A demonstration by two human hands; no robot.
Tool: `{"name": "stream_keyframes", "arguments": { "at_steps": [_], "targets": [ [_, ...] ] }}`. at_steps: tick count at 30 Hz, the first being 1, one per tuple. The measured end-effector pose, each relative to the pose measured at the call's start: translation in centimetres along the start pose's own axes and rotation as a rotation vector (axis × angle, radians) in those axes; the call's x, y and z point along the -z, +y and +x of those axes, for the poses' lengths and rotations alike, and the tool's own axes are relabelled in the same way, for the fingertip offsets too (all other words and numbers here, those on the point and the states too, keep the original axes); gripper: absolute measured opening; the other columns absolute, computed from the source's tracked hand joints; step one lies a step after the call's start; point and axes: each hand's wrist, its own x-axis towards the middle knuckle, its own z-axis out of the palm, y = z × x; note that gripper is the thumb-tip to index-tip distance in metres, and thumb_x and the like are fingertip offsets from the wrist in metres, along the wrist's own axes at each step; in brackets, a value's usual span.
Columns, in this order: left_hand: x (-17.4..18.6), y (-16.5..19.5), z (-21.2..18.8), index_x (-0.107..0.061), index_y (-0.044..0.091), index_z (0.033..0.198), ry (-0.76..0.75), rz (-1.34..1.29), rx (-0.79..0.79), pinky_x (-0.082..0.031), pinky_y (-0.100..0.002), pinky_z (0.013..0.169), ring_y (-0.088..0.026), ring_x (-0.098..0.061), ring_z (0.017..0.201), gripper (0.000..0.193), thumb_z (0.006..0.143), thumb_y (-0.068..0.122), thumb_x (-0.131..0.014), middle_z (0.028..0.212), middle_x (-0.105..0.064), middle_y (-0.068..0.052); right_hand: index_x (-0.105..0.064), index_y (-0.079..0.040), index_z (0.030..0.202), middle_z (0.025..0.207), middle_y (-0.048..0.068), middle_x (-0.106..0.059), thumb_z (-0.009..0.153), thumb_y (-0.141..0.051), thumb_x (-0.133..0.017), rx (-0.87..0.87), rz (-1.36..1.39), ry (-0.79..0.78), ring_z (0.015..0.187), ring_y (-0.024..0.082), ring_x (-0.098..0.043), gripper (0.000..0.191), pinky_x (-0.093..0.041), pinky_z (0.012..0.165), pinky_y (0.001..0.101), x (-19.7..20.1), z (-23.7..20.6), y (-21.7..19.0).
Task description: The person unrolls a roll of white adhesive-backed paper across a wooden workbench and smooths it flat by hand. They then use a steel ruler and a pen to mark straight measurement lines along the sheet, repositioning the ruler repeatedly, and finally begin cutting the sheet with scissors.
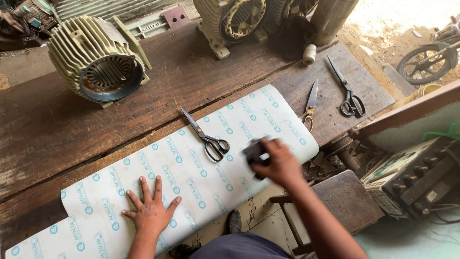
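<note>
- Head view: a long white sheet [191, 177] with a repeating blue print lies diagonally across the dark wooden bench [62, 124]. Its near edge overhangs the bench front, and its far-right end curls slightly, which suggests it comes off a roll and wants to spring back.
- The left hand [149, 211] rests flat on the sheet toward its near-left end, fingers spread wide and gripping nothing. The splayed palm seems to pin the sheet so it cannot slide or curl.
- The right hand [278, 163] hovers over the sheet's right part, curled around a small dark object [254, 152]. Motion blur hides what it is; it may be a block or a cloth, and the fingers look closed on it.
- Black-handled scissors [207, 136] lie shut on the sheet, between the two hands and a little beyond them, within easy reach of either hand and adding some weight to the sheet.
- Just beyond the sheet's right end, a second pair of scissors [310, 103] with yellowish handles lies on bare bench. A third, larger pair [347, 93] lies further right of the sheet.
- Well beyond the sheet's left part sits a ribbed, cream motor housing [96, 60], its open end facing the sheet; another housing [230, 21] stands beyond the sheet's middle, near a small pale spool [309, 54].
- Below the sheet's right end, off the bench, stands a wooden stool [345, 199].
</note>
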Motion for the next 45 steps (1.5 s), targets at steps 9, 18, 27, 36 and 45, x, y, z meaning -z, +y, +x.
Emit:
{"name": "stream_keyframes", "arguments": {
  "at_steps": [9, 18, 27, 36, 45],
  "targets": [
    [-0.3, 0.2, 0.7, 0.0, 0.039, 0.163, -0.003, -0.009, 0.022, -0.01, -0.088, 0.102, -0.058, 0.015, 0.149, 0.107, 0.079, 0.089, -0.043, 0.171, 0.019, -0.012, -0.059, -0.019, 0.139, 0.119, 0.012, -0.063, 0.065, -0.054, -0.084, -0.274, -0.153, 0.191, 0.115, 0.033, -0.063, 0.086, -0.054, 0.092, 0.0455, -0.1, 0.5, 9.3],
    [-0.5, 0.5, 0.9, 0.001, 0.04, 0.162, 0.006, 0.018, 0.028, -0.012, -0.088, 0.102, -0.059, 0.013, 0.148, 0.107, 0.077, 0.092, -0.041, 0.17, 0.021, -0.012, -0.062, -0.015, 0.138, 0.133, 0.02, -0.06, 0.091, -0.08, -0.058, -0.479, -0.16, 0.175, 0.125, 0.036, -0.058, 0.08, -0.047, 0.102, 0.0508, 1.8, 6.5, 15.6],
    [0.3, 1.1, 1.1, 0.002, 0.04, 0.162, -0.08, 0.045, 0.063, -0.01, -0.087, 0.103, -0.059, 0.017, 0.149, 0.106, 0.079, 0.091, -0.041, 0.171, 0.023, -0.012, -0.059, -0.011, 0.138, 0.137, 0.019, -0.062, 0.087, -0.055, -0.072, -0.632, -0.143, 0.026, 0.126, 0.036, -0.063, 0.069, -0.051, 0.103, 0.0464, 3.6, 14.9, 17.9],
    [-0.2, 1.1, 1.1, 0.002, 0.039, 0.163, -0.075, 0.047, 0.064, -0.012, -0.087, 0.104, -0.058, 0.017, 0.149, 0.107, 0.079, 0.089, -0.042, 0.171, 0.022, -0.013, -0.06, -0.014, 0.139, 0.135, 0.018, -0.062, 0.098, -0.052, -0.067, -0.426, -0.287, 0.261, 0.12, 0.035, -0.06, 0.056, -0.052, 0.097, 0.0479, 5.9, 14.8, 20.2],
    [-0.2, 1.0, 1.2, 0.004, 0.038, 0.163, -0.067, 0.048, 0.044, -0.013, -0.087, 0.103, -0.059, 0.017, 0.149, 0.107, 0.081, 0.089, -0.041, 0.17, 0.023, -0.014, -0.047, -0.019, 0.153, 0.139, 0.02, -0.053, 0.067, -0.061, -0.086, -0.134, -0.318, -0.014, 0.125, 0.039, -0.055, 0.103, -0.053, 0.095, 0.0485, 3.3, 0.7, 10.5]
  ]
}}
